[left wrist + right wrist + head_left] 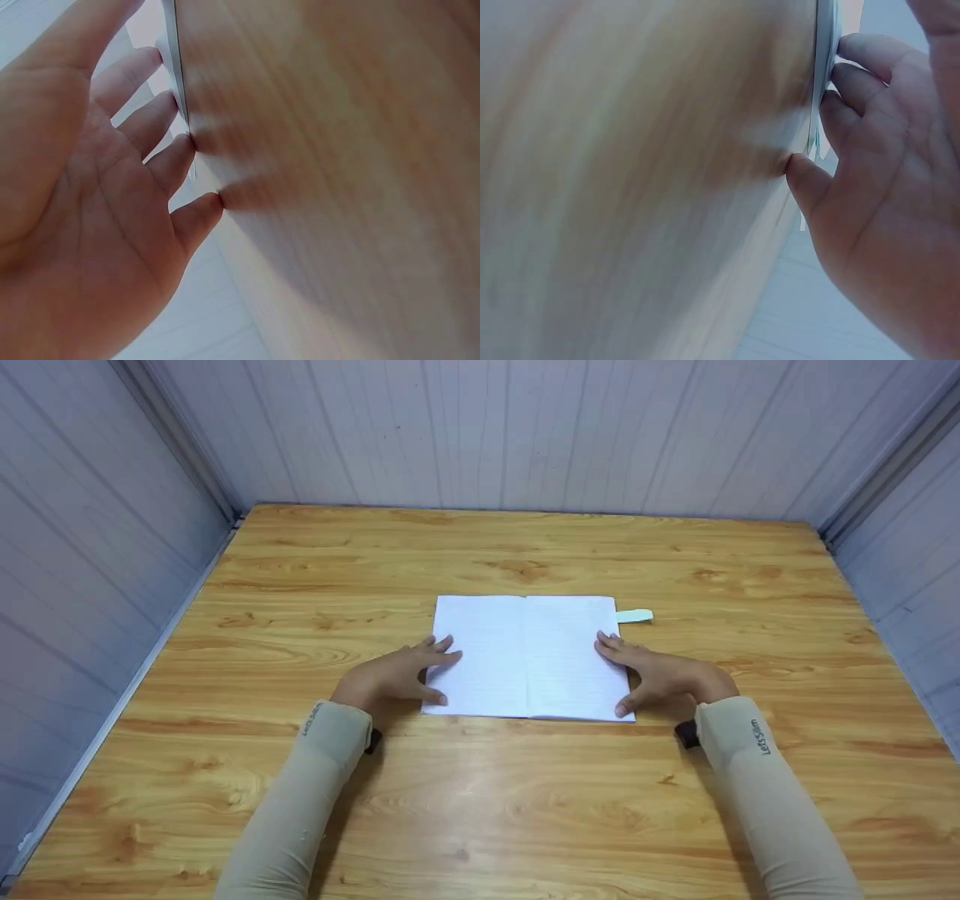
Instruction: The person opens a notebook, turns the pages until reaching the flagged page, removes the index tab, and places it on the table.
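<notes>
An open notebook [487, 660] with white, faintly lined pages lies flat on the wooden table. A pale green strip [634, 616] sticks out past its right edge near the top. My left hand [405, 671] rests with spread fingers on the left page's outer edge; in the left wrist view its little finger [201, 217] touches the tabletop beside the notebook. On the opposite side my right hand [660, 675] lies on the right page's outer edge, fingers likewise spread. The right wrist view shows its little finger [807, 180] on the table and other fingertips against the notebook's edge.
The wood-grain table [480, 795] stretches out on all sides of the notebook. Pale panelled walls [480, 435] enclose it at the back, left and right. A dark band [686, 733] shows at the right wrist under the beige sleeve.
</notes>
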Action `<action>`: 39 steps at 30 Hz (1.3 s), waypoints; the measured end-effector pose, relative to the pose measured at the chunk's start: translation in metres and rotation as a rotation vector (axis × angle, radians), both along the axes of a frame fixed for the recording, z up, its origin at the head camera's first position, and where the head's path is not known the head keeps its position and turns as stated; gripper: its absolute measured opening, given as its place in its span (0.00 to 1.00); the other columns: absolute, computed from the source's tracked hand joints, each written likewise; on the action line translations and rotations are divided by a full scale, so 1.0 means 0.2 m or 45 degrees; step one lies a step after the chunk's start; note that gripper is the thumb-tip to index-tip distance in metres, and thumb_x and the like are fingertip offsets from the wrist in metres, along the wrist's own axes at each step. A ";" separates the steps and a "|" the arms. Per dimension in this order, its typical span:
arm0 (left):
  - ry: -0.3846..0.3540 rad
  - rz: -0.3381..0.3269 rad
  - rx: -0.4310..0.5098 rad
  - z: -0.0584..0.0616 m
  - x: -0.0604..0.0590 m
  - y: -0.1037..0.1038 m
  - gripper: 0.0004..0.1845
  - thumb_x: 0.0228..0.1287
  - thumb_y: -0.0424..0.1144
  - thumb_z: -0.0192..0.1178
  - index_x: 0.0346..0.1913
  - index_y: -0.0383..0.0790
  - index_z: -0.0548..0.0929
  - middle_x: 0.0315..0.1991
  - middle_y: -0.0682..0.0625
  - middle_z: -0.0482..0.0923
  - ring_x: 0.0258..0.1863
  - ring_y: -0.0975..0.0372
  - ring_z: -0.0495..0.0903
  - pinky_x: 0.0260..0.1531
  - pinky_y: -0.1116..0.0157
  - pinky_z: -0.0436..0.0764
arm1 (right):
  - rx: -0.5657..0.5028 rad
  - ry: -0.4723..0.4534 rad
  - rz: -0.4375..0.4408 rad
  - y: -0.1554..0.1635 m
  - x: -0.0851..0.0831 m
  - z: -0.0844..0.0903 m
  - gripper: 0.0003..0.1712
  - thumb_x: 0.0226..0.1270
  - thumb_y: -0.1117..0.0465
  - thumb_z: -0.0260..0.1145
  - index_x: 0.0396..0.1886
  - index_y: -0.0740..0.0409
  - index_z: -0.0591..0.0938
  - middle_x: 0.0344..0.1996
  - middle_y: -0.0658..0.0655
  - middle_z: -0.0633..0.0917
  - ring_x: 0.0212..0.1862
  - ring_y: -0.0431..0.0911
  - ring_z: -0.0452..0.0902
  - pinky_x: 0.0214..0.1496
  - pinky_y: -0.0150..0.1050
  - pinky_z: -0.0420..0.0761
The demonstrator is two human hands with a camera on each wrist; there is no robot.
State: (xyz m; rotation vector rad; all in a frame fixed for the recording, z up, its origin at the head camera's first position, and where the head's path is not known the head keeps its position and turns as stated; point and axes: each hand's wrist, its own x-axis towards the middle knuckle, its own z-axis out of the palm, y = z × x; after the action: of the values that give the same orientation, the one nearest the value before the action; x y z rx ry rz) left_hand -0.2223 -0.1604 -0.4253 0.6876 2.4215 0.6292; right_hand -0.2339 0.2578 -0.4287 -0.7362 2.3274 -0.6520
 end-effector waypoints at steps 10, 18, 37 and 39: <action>0.002 -0.011 0.000 0.01 0.01 0.01 0.42 0.63 0.45 0.63 0.75 0.52 0.53 0.78 0.53 0.37 0.77 0.54 0.31 0.74 0.47 0.37 | 0.014 0.003 -0.017 0.00 0.00 0.00 0.62 0.54 0.45 0.71 0.77 0.54 0.41 0.78 0.54 0.34 0.77 0.55 0.25 0.75 0.61 0.36; 0.003 0.001 -0.021 0.01 0.01 0.01 0.42 0.63 0.45 0.63 0.75 0.54 0.52 0.78 0.55 0.36 0.77 0.56 0.31 0.75 0.49 0.37 | 0.022 0.010 -0.019 0.00 -0.01 0.01 0.60 0.57 0.45 0.70 0.77 0.54 0.43 0.78 0.54 0.35 0.78 0.54 0.26 0.76 0.60 0.38; 0.127 0.030 -0.043 0.06 0.01 0.08 0.36 0.61 0.45 0.65 0.71 0.46 0.65 0.76 0.46 0.50 0.76 0.53 0.48 0.74 0.53 0.51 | 0.036 -0.018 -0.036 -0.01 -0.02 0.01 0.59 0.59 0.41 0.67 0.77 0.53 0.42 0.78 0.52 0.35 0.78 0.51 0.26 0.77 0.57 0.39; 0.194 0.016 -0.049 0.07 0.01 0.10 0.34 0.62 0.45 0.65 0.70 0.43 0.68 0.75 0.43 0.55 0.75 0.52 0.52 0.73 0.54 0.55 | 0.031 -0.020 -0.037 0.00 -0.02 0.01 0.58 0.59 0.41 0.67 0.77 0.53 0.42 0.78 0.52 0.35 0.78 0.52 0.26 0.77 0.57 0.39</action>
State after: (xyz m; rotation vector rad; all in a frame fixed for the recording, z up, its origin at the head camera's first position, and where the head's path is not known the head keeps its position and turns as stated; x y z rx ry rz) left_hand -0.2207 -0.1401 -0.4107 0.7288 2.5726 0.5513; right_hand -0.2370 0.2570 -0.4264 -0.6854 2.3318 -0.6389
